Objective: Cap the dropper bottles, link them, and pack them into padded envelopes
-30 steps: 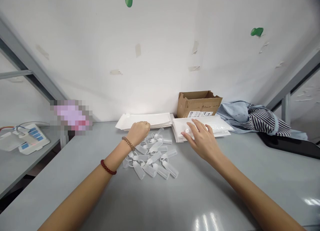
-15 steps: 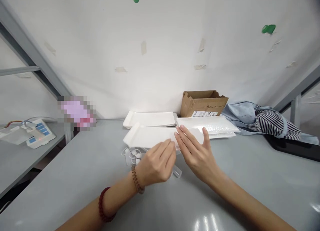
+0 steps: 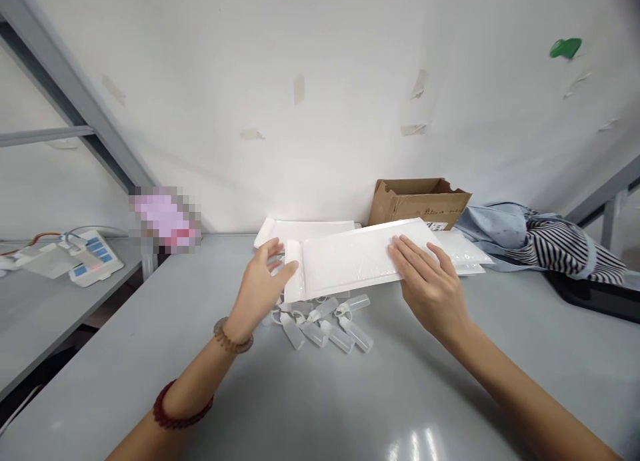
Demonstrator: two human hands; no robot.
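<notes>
A white padded envelope (image 3: 350, 261) is raised slightly above the table, tilted up toward the right. At its left end is my left hand (image 3: 263, 281), with the thumb in front of the edge and the fingers behind it, closed on it. My right hand (image 3: 430, 288) lies on the envelope's right part, its fingers stretched flat and the thumb apart. Below the envelope several small clear plastic bottles (image 3: 340, 338) with white caps lie in a cluster. Behind it on the left, more white envelopes (image 3: 310, 231) are stacked.
An open cardboard box (image 3: 400, 208) stands against the wall. White bubble envelopes (image 3: 467, 251) lie at its front right. Farther right are blue and striped cloth (image 3: 555, 244) and a black tray (image 3: 595, 298). A device with blue buttons (image 3: 97, 258) sits on the left-hand surface.
My left hand has moved left and taken the envelope's left end. The envelope has been lifted and tilted, uncovering more bottles. My right hand has shifted right along it.
</notes>
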